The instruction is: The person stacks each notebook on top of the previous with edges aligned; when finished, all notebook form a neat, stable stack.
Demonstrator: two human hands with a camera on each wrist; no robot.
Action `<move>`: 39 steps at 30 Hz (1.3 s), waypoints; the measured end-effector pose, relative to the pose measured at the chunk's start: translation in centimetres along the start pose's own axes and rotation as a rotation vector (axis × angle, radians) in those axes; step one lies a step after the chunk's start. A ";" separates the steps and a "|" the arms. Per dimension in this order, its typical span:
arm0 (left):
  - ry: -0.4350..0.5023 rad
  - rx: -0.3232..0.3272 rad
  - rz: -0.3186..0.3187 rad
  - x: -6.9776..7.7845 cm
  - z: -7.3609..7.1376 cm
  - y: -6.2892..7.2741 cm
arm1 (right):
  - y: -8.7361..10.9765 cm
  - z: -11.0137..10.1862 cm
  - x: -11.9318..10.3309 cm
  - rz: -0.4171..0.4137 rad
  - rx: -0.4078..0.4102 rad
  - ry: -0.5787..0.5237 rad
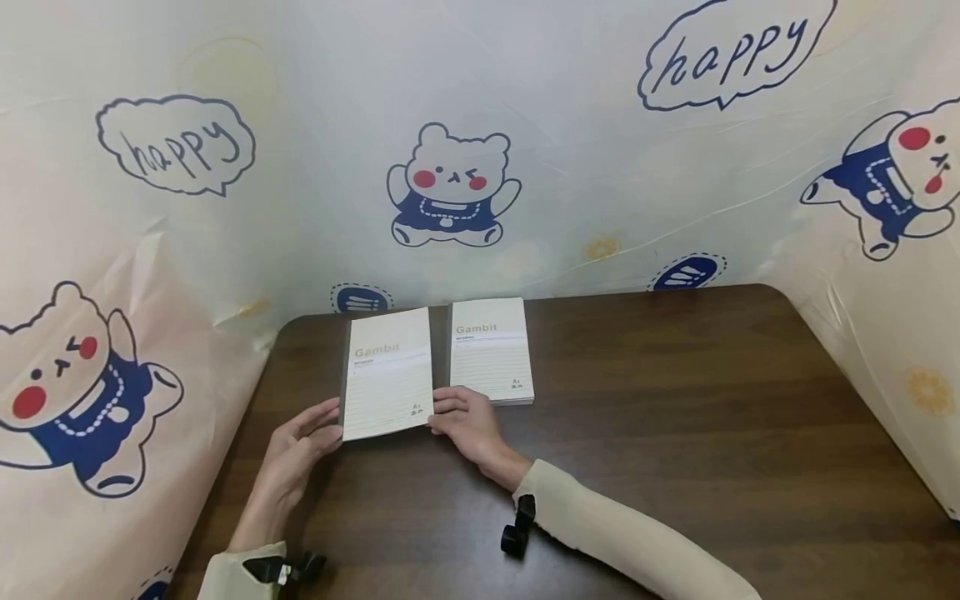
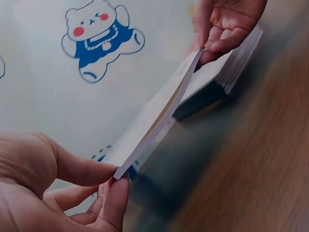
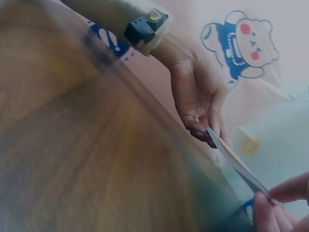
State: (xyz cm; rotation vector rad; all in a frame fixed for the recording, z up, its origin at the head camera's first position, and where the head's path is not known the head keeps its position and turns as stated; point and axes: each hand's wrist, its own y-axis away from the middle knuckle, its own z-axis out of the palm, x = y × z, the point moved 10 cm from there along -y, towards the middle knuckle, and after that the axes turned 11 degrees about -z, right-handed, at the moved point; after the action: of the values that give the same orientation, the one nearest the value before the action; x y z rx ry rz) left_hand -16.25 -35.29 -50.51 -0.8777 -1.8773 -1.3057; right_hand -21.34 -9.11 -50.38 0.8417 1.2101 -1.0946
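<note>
A thin white notebook (image 1: 388, 375) with a dark spine and "Gambit" on its cover is held up between both hands. My left hand (image 1: 296, 450) pinches its lower left corner, thumb on top and fingers beneath. At the lower right corner my right hand (image 1: 472, 429) pinches the same notebook. The left wrist view shows the notebook (image 2: 154, 116) above the table, its pages parted slightly at the near edge. Just right of it lies a stack of matching notebooks (image 1: 491, 354), which the right hand partly overlaps in the head view.
The brown wooden table (image 1: 675, 433) has rounded far corners. A pale curtain (image 1: 585, 175) printed with cartoon bears and "happy" bubbles surrounds its back and sides. Small black devices (image 1: 516, 533) are strapped at both wrists.
</note>
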 end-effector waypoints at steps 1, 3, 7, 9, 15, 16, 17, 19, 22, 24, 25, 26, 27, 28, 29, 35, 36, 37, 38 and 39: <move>-0.003 -0.001 0.004 0.3 0.3 -0.1 | -0.1 -0.4 -0.2 -0.008 0.000 0.007; -0.001 -0.006 0.013 0.9 1.1 -0.3 | -0.1 -1.2 -0.5 -0.020 0.006 0.022; 0.000 -0.016 0.036 2.1 2.6 -0.7 | -0.3 -2.9 -1.1 -0.035 0.026 0.044; -0.004 -0.023 0.047 2.7 3.4 -0.9 | -0.3 -3.8 -1.3 -0.037 0.041 0.054; -0.012 -0.042 0.062 4.1 5.9 -1.5 | -0.4 -6.5 -2.1 -0.037 0.092 0.073; -0.013 -0.041 0.061 4.2 6.3 -1.6 | -0.4 -6.9 -2.2 -0.034 0.097 0.074; -0.017 -0.043 0.059 4.3 6.7 -1.7 | -0.4 -7.3 -2.2 -0.027 0.106 0.073; -0.020 -0.046 0.055 4.4 7.3 -2.1 | -0.4 -8.0 -2.2 -0.020 0.119 0.075; -0.021 -0.062 0.058 4.6 8.4 -2.5 | -0.3 -9.1 -2.1 -0.012 0.136 0.084; -0.021 -0.072 0.062 4.7 9.1 -2.8 | -0.3 -9.8 -2.1 -0.012 0.143 0.095; -0.021 -0.074 0.063 4.7 9.4 -2.9 | -0.2 -10.1 -2.0 -0.007 0.145 0.098; -0.019 -0.077 0.066 4.8 9.7 -3.0 | -0.3 -10.4 -2.0 -0.005 0.148 0.101; -0.017 -0.079 0.066 4.9 10.0 -3.2 | -0.3 -10.8 -1.9 -0.004 0.150 0.105; -0.015 -0.080 0.065 5.0 10.3 -3.3 | -0.3 -11.1 -1.9 -0.002 0.152 0.108; -0.015 -0.084 0.067 5.1 10.7 -3.4 | -0.3 -11.4 -1.9 -0.003 0.156 0.109; -0.003 -0.106 0.074 5.6 12.5 -3.7 | -0.3 -13.1 -1.8 0.000 0.160 0.124; -0.005 -0.106 0.073 5.6 12.7 -3.7 | -0.3 -13.3 -1.7 0.004 0.157 0.127; -0.006 -0.107 0.073 5.7 12.9 -3.8 | -0.3 -13.6 -1.7 0.009 0.157 0.131; -0.012 -0.106 0.074 5.7 13.1 -3.8 | -0.4 -13.8 -1.7 0.011 0.154 0.138; -0.019 -0.103 0.075 5.8 13.3 -3.9 | -0.4 -14.0 -1.7 0.013 0.153 0.145</move>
State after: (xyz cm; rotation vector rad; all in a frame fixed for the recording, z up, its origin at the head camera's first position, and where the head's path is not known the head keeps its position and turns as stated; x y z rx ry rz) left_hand -24.62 -22.84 -51.15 -1.0075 -1.7872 -1.3622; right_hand -25.83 4.23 -51.34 1.0604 1.2501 -1.1415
